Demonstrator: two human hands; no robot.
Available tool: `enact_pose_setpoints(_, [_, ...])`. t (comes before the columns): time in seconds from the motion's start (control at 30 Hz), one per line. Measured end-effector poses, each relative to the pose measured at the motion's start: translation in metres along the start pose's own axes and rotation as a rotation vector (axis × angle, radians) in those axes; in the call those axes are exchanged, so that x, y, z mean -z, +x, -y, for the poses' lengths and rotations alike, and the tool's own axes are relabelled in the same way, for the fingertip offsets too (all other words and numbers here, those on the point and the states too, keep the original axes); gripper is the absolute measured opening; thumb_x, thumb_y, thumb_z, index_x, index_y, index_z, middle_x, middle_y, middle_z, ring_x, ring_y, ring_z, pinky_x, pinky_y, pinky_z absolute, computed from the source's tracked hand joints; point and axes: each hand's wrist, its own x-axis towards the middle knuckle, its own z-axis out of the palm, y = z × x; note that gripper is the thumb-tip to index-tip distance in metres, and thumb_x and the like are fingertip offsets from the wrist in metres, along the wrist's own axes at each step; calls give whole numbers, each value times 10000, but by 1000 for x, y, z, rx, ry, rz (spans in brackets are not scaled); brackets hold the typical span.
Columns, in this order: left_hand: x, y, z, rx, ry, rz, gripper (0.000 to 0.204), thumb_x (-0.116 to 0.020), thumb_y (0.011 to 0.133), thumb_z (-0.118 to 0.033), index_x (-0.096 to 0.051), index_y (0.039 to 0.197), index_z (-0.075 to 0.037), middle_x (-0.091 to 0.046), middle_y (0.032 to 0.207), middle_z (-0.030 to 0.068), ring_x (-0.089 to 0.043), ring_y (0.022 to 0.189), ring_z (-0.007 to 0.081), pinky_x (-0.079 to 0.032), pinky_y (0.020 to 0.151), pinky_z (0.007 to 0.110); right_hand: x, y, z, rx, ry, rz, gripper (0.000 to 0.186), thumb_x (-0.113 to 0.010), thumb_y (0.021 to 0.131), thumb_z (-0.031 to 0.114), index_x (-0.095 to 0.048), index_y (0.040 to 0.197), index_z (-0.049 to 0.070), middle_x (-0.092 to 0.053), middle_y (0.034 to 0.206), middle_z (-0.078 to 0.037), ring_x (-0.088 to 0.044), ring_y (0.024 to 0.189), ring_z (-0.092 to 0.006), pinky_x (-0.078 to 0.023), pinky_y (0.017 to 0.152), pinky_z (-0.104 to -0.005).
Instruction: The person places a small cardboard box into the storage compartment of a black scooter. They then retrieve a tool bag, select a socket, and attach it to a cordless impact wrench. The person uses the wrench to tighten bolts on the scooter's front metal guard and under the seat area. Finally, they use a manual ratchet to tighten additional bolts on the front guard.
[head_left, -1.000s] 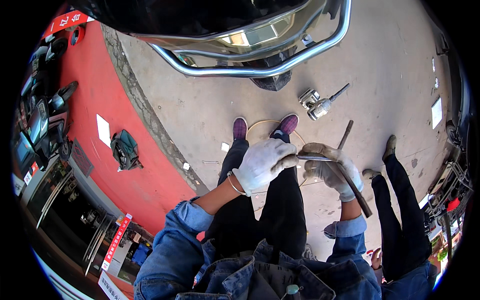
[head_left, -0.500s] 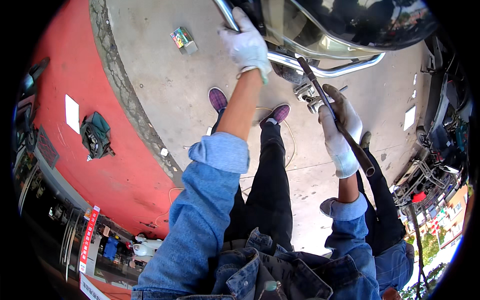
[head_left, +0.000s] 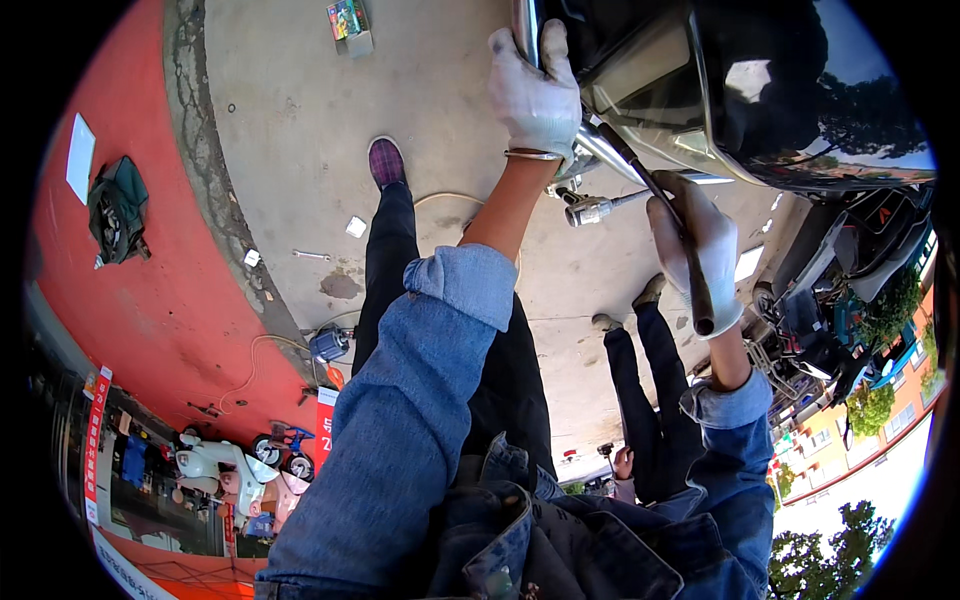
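Observation:
My left hand point(head_left: 535, 95), in a white glove, grips a chrome tubular bar point(head_left: 526, 25) at the front of a glossy black vehicle point(head_left: 810, 110). The bar passes between the thumb and fingers. My right hand point(head_left: 700, 240), also gloved, is closed around a long dark metal rod point(head_left: 694, 265) with a hollow round near end. The rod's far tip lies close to or against the chrome bar, below the clear headlight cover point(head_left: 650, 80); whether they touch I cannot tell. A silver tool point(head_left: 588, 208) with a thin shaft shows on the ground between the hands.
Another person's legs point(head_left: 650, 380) stand at right behind my right arm. A small box point(head_left: 350, 28), a wrench point(head_left: 311, 255) and a hose point(head_left: 440, 196) lie on the concrete. Left, a dark green bag point(head_left: 118, 212) rests on red ground. Parked vehicles point(head_left: 850, 270) line the right.
My view has shifted and turned, with the vehicle filling more of the upper right. My left hand still grips the chrome bar; the rod's near end points more toward me.

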Motion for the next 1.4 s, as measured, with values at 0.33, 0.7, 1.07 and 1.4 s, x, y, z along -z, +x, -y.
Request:
enact_pose_setpoints(0.33, [1, -3, -6, 23, -14, 23, 341, -586, 905, -305, -506, 954, 23, -570, 764, 80, -497, 680, 141, -430, 679, 289, -7, -53, -28, -409, 627, 133, 183, -600, 858, 76, -598, 977, -63, -594, 661, -48, -514, 567, -61, -413, 496, -214])
enact_pose_setpoints(0.7, [33, -17, 9, -4, 119, 368, 627, -608, 879, -277, -320, 1318, 66, -605, 1024, 193, -610, 814, 278, -489, 804, 341, -163, -141, -74, -806, 1843, -495, 237, -467, 949, 145, -516, 1039, -69, -547, 724, -70, -340, 497, -43, -290, 448, -193])
enact_pose_setpoints(1.07, [51, -5, 43, 336, -134, 1218, 273, -538, 905, -152, -550, 1159, -54, -590, 1110, 84, -538, 1015, 180, -458, 837, 337, -282, -100, -62, -488, 2713, -663, 268, -483, 945, 175, -537, 1066, -57, -612, 817, -129, -506, 605, -105, -432, 570, -242])
enact_pose_setpoints(1.4, [24, 17, 42, 625, -108, 1358, 218, -707, 756, -82, -606, 946, -51, -588, 970, 41, -516, 874, 141, -421, 799, 302, -324, -22, -30, -144, 3112, -489, 209, -434, 968, 173, -522, 1049, 2, -508, 755, -33, -296, 508, -16, -261, 449, -169])
